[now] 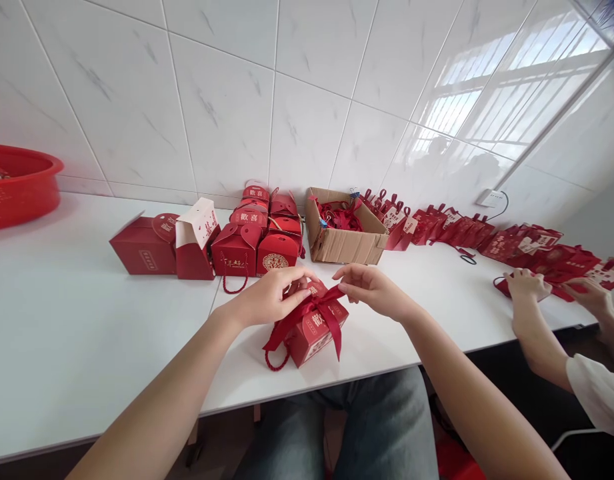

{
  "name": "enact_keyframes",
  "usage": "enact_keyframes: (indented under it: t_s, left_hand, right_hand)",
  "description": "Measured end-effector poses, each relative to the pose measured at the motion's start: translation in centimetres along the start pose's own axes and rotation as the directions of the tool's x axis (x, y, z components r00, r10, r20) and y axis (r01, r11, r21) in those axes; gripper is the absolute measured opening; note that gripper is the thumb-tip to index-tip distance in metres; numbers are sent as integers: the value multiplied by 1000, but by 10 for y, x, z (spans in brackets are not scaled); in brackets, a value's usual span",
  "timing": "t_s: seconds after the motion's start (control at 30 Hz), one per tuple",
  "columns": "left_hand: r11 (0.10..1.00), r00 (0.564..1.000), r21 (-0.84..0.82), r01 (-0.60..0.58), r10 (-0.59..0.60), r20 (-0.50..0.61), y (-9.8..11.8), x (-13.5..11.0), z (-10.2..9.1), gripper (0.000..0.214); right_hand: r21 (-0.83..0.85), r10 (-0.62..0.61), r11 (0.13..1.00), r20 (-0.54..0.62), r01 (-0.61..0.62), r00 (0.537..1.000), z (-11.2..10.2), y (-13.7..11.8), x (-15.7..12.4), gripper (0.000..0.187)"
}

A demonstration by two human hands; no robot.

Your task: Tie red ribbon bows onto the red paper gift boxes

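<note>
A small red gift box with gold lettering stands on the white table in front of me, near its edge. A dark red ribbon is tied over its top in a bow, and two tails hang down its sides. My left hand has thumb and fingers closed on the bow's left side. On the other side, my right hand pinches the right loop between thumb and fingertips. A twisted red cord handle sticks out at the box's lower left.
Several red gift boxes are grouped behind my left hand. A cardboard box of red ribbons stands by the wall. Red bags and scissors lie to the right, near another person's hands. A red basin is far left.
</note>
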State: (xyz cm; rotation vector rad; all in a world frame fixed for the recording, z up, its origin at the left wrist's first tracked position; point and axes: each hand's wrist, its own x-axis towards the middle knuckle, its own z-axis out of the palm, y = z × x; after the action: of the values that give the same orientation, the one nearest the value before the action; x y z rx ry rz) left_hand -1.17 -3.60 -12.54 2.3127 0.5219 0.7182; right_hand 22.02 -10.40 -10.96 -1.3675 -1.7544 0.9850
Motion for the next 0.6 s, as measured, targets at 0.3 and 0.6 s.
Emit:
enact_keyframes:
  t_s: [0.3, 0.6]
  left_hand:
    - [996, 999, -73, 51, -51, 9, 0, 0, 0, 26]
    - [993, 997, -85, 77, -76, 24, -6, 0, -2, 28]
  right_hand:
    - [-355, -325, 908, -266, 221, 908, 8, -18, -2, 17]
    - [-671, -362, 647, 147, 362, 920, 32, -30, 2, 12]
